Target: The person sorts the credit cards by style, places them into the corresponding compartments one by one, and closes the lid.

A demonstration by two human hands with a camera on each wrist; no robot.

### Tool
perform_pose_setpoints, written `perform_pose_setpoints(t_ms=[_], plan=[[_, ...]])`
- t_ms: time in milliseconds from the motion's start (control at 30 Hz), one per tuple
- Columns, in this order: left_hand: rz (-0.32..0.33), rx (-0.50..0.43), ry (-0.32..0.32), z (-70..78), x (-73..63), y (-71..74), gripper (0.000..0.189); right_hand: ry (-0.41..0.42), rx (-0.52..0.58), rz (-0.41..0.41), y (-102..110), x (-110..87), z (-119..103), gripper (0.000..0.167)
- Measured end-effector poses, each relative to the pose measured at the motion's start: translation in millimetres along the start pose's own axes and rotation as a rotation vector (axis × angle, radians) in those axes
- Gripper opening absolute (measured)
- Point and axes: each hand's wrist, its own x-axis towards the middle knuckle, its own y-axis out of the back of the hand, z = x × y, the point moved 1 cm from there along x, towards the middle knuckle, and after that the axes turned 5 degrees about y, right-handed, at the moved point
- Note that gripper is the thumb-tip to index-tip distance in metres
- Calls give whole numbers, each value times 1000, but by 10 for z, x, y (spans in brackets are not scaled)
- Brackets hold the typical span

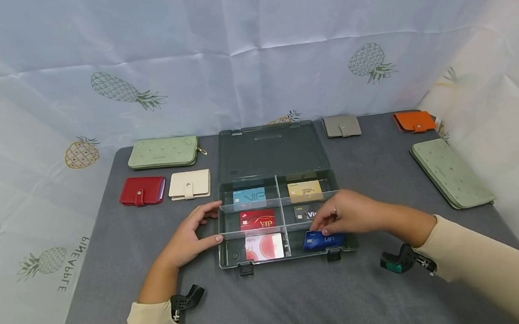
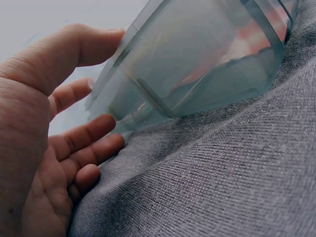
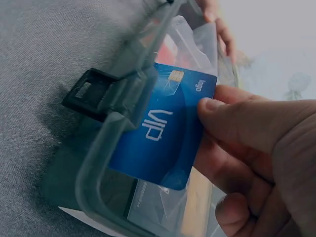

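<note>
My right hand pinches the edge of a blue VIP card between thumb and fingers. The card leans in the front right compartment of a clear grey divided box, its lid folded back. My left hand touches the box's left side, thumb at the rim, other fingers relaxed. In the other compartments lie a light blue card, a gold card, a red VIP card, a dark card partly behind the right hand, and a pink-and-white card.
Left of the box are a green long wallet, a red wallet and a cream wallet. To the right are a grey wallet, an orange wallet and another green long wallet. Pineapple-print cloth hangs behind.
</note>
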Motion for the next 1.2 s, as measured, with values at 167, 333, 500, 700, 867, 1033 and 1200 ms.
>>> perform_pose_setpoints(t_ms=[167,333,500,700,867,1033,1200], plan=[[6,5,8,-11,-19,-6,76,103,-259,12,-70,8,-53,21],[7,4,0,-5,-21,-7,75,139,-371,15,-105,-16,-80,23],[0,-1,8,8,-10,18,76,98,-244,48,-58,-79,-61,29],[-2,6,5,13,-13,29,77,103,-60,176,-17,-165,61,25],[-4,5,1,14,-4,13,76,177,-77,326,-6,-210,180,25],[2,7,-12,-8,11,5,75,178,-79,365,-18,-193,263,26],[-8,9,1,1,17,22,76,177,-89,387,-18,-179,284,26]])
